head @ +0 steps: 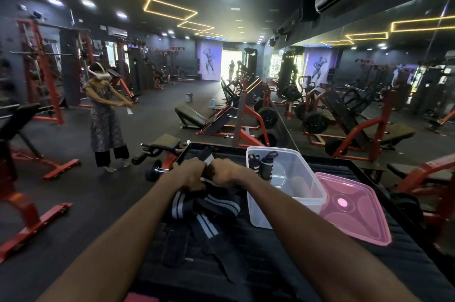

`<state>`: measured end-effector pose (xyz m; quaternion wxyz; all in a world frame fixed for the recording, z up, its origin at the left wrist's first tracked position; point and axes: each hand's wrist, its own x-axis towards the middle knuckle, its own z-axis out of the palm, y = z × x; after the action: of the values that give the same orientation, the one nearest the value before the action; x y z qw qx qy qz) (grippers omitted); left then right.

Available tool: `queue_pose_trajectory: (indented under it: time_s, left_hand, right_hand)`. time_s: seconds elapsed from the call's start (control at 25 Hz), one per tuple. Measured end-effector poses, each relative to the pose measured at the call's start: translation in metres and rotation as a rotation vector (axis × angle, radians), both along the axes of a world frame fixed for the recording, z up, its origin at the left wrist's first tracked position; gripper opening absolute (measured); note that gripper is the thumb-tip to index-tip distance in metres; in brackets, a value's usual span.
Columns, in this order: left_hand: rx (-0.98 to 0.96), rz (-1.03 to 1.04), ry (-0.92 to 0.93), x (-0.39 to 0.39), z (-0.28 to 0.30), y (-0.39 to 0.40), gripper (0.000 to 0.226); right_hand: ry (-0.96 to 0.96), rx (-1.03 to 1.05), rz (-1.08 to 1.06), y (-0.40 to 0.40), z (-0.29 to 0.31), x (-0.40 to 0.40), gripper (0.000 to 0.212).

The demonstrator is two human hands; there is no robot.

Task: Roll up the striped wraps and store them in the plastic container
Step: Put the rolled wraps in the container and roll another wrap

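Head view, nearest first: a loose heap of striped wraps (206, 213) lies on the dark ribbed mat (283, 264), just left of the clear plastic container (285, 205). From that heap one strip climbs away from the viewer to the hands, so its long axis runs near-to-far. The left hand (190, 174) and right hand (225, 172) sit almost touching, left of the container and beyond the heap, both clenched on the wrap being rolled (209, 166). How tight the roll is cannot be told, since the knuckles hide it. The right hand is the nearer one to the container, so the drop would likely fall to it, moving rightward. Two rolled wraps (262, 163) already stand at the container's far side. Its pink lid (354, 210) rests against its right wall.
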<state>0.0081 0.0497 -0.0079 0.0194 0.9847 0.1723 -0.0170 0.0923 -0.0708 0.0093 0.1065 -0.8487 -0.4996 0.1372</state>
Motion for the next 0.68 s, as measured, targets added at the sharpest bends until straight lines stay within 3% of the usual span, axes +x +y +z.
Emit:
queue_pose_trajectory:
  time_s: [0.12,0.32,0.4,0.56,0.68]
  left_hand:
    - [0.027,-0.020,-0.118,0.001,0.003,0.003,0.037]
    - [-0.087,-0.052,-0.415,-0.003,0.023,0.002,0.023]
    - [-0.205,-0.078,-0.550,-0.004,0.032,-0.005,0.021]
    - [-0.645,0.046,-0.835,-0.003,0.044,-0.010,0.029]
    - [-0.668,0.201,-0.870,0.002,0.036,0.001,0.031]
  right_hand:
    - [-0.035,0.002,-0.009,-0.005,-0.004,0.002,0.022]
    - [-0.049,0.057,-0.030,-0.017,-0.001,0.010,0.049]
    - [-0.122,0.178,-0.048,-0.017,0.005,0.014,0.036]
    - [-0.166,0.409,-0.128,-0.021,0.027,0.022,0.009]
    - [-0.150,0.554,-0.237,-0.025,0.041,0.020,0.010]
